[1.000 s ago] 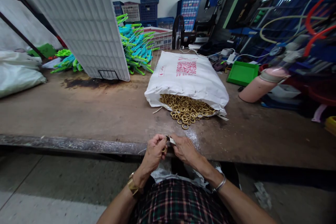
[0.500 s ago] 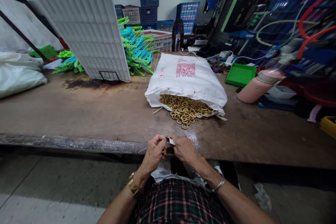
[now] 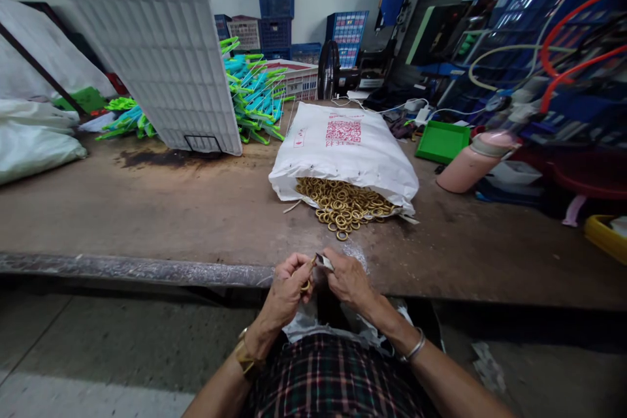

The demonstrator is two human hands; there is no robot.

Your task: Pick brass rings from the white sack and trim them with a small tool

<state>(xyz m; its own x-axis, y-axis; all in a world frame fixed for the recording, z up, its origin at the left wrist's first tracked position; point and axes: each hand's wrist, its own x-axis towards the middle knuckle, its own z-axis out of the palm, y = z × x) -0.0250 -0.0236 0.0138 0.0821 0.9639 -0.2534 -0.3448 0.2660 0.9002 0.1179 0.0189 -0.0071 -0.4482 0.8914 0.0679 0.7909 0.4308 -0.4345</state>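
My left hand (image 3: 288, 286) is closed above the table's front edge, with gold-coloured rings (image 3: 306, 287) in its fingers. One ring's edge shows at the fingertips and another lower, by the curled fingers. My right hand (image 3: 351, 282) pinches a small knife-like tool (image 3: 324, 262) with a dark tip and a pale wrapped part; its exact kind is hard to make out. The dark tip is close beside the ring at my left fingertips; whether they touch I cannot tell. Beyond my hands, a white sack (image 3: 313, 153) lies on its side, with a heap of gold rings (image 3: 345, 206) spilling from its mouth.
On the brown table (image 3: 147, 215), a tall white ribbed panel (image 3: 161, 46) stands at left, beside green and blue plastic pieces (image 3: 257, 95). To the right are a green tray (image 3: 443, 142), a pink bottle (image 3: 463, 170) and a yellow tray (image 3: 607, 238). Behind stands a black fan (image 3: 328, 70).
My right hand has drawn slightly away from the left with the tool, which is tilted differently. More of the rings shows in my left fingers. The whole view has shifted a little.
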